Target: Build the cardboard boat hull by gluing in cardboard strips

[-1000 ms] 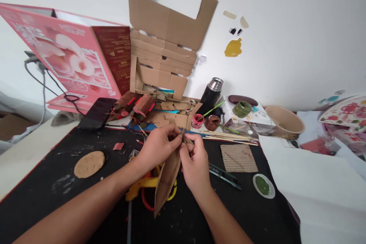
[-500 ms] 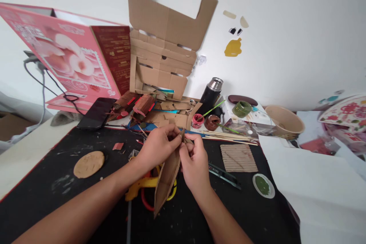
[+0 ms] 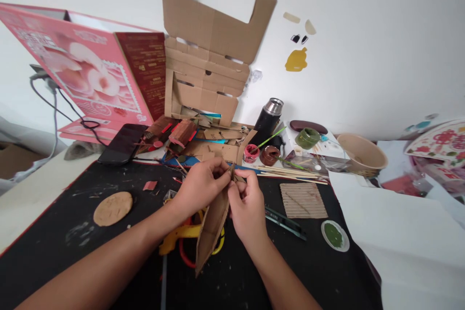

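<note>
Currently pinching the upper tip of a narrow folded cardboard strip w/ both hands, approx. mid-mat. With L hand, pressing thumb + index together at the tip from its L side; curling other fingers in behind, partly hidden. With R hand, bending thumb + index in close at the same tip, from the R; tucking remaining fingers under, so can't tell exactly what's touched there. Leaving hardly any gap betw. thumb & index on either hand.

Holding the strip at a slant, w/ pointed lower end toward the near edge, over the black mat and in front of a yellow tool + a red ring handle. Can't tell if resting on the mat at that end.

To the L, seen flat on the mat: round tan disc, small reddish piece. To the R, near R wrist: dark pen-like tool; further off, corrugated square and white dish w/ green paint. Beyond the fingers: pink jar, brown jar, thin sticks, black flask.
</note>
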Demonstrator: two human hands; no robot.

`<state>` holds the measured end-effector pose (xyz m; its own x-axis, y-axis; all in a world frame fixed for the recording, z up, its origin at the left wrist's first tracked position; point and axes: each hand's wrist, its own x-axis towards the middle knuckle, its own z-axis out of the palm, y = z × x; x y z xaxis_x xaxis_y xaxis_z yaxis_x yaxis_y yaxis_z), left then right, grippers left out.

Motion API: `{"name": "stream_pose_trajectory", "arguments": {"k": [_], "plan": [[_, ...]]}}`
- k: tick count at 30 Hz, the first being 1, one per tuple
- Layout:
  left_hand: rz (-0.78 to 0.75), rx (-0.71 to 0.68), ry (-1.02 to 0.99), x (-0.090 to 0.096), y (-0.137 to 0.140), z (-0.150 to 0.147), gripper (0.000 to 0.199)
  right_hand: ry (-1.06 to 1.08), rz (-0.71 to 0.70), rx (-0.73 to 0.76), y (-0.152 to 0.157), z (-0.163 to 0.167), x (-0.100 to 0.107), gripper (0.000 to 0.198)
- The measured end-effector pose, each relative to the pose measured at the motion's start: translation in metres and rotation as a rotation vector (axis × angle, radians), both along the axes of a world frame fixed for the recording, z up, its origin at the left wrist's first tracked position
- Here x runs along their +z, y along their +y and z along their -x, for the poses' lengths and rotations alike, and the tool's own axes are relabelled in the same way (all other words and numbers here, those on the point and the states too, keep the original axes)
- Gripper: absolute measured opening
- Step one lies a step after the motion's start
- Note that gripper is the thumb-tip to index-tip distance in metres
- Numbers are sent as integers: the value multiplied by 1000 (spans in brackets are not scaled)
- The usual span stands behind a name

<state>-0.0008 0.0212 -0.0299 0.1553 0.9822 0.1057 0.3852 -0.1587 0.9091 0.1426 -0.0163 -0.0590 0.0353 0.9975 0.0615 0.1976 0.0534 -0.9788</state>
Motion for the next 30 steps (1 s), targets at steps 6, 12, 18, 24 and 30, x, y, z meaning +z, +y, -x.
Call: {"name": "stream_pose_trajectory", "arguments": {"k": [6,12,18,24,30], "plan": [[-8,6,14,-1,0,0,12,-13,-10,-1,0,0,0,24],[-8,6,21,-1,0,0,12,0,-8,5,0,0,0,24],[-9,0,4,-1,-1,0,12,1,-1,5,0,0,0,24],[-9,1,3,-1,-1,0,12,5,1,3,-1,0,1,23],[-9,3,-7,0,-1,0,12,9,1,6,-1,0,2,22]]}}
